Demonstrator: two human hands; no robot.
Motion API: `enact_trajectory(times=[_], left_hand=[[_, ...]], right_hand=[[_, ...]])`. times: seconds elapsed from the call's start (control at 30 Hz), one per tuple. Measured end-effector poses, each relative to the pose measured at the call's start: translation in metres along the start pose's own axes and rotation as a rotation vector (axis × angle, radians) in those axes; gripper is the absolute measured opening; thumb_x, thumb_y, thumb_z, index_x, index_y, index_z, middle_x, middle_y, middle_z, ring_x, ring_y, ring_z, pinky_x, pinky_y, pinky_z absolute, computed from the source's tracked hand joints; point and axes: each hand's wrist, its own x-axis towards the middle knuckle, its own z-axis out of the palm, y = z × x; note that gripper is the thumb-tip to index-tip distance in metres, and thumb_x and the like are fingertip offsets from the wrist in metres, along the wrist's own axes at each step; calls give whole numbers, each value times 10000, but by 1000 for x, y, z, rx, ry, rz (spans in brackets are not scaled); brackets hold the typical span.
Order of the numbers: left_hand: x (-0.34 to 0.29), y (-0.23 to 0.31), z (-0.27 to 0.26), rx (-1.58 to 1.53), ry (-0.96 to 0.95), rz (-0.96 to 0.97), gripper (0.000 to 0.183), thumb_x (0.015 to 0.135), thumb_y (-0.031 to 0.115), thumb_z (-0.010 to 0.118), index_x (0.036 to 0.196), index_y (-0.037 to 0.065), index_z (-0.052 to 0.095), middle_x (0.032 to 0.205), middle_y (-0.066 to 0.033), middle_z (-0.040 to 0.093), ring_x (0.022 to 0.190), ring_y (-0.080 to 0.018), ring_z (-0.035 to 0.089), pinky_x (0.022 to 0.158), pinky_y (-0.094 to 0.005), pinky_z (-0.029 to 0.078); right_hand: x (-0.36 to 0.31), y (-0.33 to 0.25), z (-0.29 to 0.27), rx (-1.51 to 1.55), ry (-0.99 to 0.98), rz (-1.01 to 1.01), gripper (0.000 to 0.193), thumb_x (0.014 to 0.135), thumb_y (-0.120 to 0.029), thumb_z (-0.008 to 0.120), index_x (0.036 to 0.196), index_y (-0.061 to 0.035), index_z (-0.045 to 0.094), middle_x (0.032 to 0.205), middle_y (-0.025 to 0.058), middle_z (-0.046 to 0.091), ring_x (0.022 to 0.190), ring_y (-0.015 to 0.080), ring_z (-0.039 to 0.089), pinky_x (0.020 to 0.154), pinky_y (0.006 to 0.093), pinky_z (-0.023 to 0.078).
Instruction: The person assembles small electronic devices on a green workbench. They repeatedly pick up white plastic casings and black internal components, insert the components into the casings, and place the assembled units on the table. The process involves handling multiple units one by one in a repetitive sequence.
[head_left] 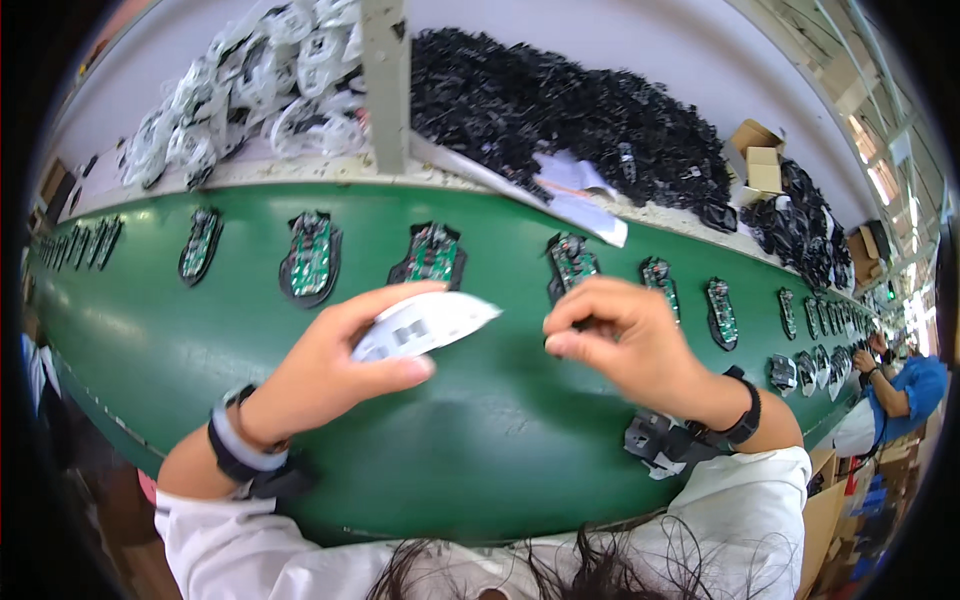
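Left hand point(345, 350), one: clamped on a white shell point(440, 325), above the table point(500, 430). Right hand point(630, 330), one: fingers curled (on what, if anything, we cannot tell). Progress, we judge: shell in hand, not joined; long axis crosswise, narrow tip rightward. Circuit boards point(312, 255), row beyond: nearest uncovered.

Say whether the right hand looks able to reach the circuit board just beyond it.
Probably yes: the circuit board lies just past the right hand, with nothing visible blocking the way, though whether the fingers are free is unclear.
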Motion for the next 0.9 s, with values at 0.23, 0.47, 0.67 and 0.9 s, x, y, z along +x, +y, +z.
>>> enact_trajectory(times=[0.23,0.47,0.67,0.9], left_hand=[[11,-11,14,129,-33,16,562,813,198,717,1284,-12,495,1127,-111,593,1006,-151,551,887,-288,444],[3,-27,6,108,31,38,588,819,190,704,1319,21,447,1193,-75,530,1085,-146,501,941,-284,401],[3,-24,11,312,99,90,578,770,123,730,1260,14,443,1179,-102,533,1084,-156,512,942,-292,403],[-1,-27,-1,228,178,96,557,751,115,743,1227,21,468,1109,-83,564,1017,-150,544,891,-284,429]], right_hand=[[41,-16,18,395,-56,-93,202,859,23,583,1058,53,602,999,86,622,929,133,605,807,267,516],[37,10,8,415,7,95,130,887,-83,628,969,15,603,977,84,649,899,117,614,789,246,494],[27,3,10,97,45,-92,102,855,-93,657,916,-15,628,941,64,660,857,113,603,763,267,490],[9,42,25,-356,-50,-398,265,832,-177,673,1045,-35,603,998,123,631,948,295,595,857,385,465]])
